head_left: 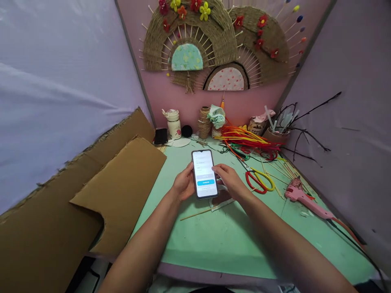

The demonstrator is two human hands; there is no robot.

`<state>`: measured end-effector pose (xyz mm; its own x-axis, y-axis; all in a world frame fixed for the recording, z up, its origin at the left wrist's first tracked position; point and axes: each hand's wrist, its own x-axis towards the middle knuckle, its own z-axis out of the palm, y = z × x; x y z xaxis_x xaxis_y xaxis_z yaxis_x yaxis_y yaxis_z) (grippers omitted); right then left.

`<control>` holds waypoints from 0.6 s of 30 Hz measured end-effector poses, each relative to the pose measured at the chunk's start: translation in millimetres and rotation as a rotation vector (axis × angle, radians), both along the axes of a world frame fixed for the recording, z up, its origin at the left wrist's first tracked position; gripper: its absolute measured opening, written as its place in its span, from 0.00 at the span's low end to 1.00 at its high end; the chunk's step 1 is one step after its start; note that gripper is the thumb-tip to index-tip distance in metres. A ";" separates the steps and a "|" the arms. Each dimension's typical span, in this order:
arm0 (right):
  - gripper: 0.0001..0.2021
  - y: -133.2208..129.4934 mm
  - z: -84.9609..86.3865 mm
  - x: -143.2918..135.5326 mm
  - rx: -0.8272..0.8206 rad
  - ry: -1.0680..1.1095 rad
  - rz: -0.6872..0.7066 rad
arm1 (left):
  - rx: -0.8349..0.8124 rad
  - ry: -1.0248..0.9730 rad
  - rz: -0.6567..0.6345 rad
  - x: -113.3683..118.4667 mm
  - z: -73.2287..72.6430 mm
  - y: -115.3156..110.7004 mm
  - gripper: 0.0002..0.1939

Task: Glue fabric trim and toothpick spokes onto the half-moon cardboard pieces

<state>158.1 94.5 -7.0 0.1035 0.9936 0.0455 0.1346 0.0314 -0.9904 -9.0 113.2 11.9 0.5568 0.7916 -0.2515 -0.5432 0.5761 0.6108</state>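
A smartphone [205, 174] with a lit white screen and a blue button is held upright above the green table [195, 240]. My left hand [185, 183] grips its left edge, thumb along the side. At the right edge is my right hand [229, 179], its thumb over the screen and its other fingers partly behind the phone. Below and behind the phone lie a small clear packet [224, 200] and a thin stick [195, 215].
Cardboard sheets [128, 191] cover the left side. Scissors [259, 181], a pink glue gun [308, 201] and sticks lie at the right. Along the back stand a white bottle [174, 124], twine [204, 122], red and yellow pipe cleaners [250, 138] and a pot with branches [276, 136].
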 end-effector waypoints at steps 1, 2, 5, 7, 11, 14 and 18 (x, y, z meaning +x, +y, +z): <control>0.13 5.3 0.7 2.9 -0.023 0.001 -0.027 | 0.000 0.000 -0.002 4.0 -0.4 4.1 0.25; 0.13 9.6 1.0 5.5 -0.048 0.006 -0.051 | -0.002 0.000 -0.006 7.6 -0.9 7.8 0.24; 0.15 16.9 0.1 12.4 -0.096 0.025 -0.089 | -0.017 0.006 -0.022 15.2 -3.3 16.0 0.23; 0.15 17.5 -1.4 16.0 -0.109 0.035 -0.088 | -0.032 0.009 -0.040 17.6 -5.1 20.0 0.23; 0.16 12.7 -4.0 21.6 -0.064 0.022 -0.112 | -0.074 0.019 -0.071 16.1 -9.8 25.9 0.24; 0.15 6.8 -4.4 24.8 0.040 -0.019 -0.171 | -0.101 0.022 -0.066 11.2 -14.3 28.4 0.23; 0.10 1.1 -7.1 27.2 0.413 -0.263 -0.052 | -0.129 0.017 -0.052 5.6 -19.1 30.0 0.25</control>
<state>185.3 95.5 -14.0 0.0845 0.8806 0.4663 0.3905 0.4013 -0.8286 -3.5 143.2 -7.2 0.5911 0.7222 -0.3591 -0.5009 0.6777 0.5384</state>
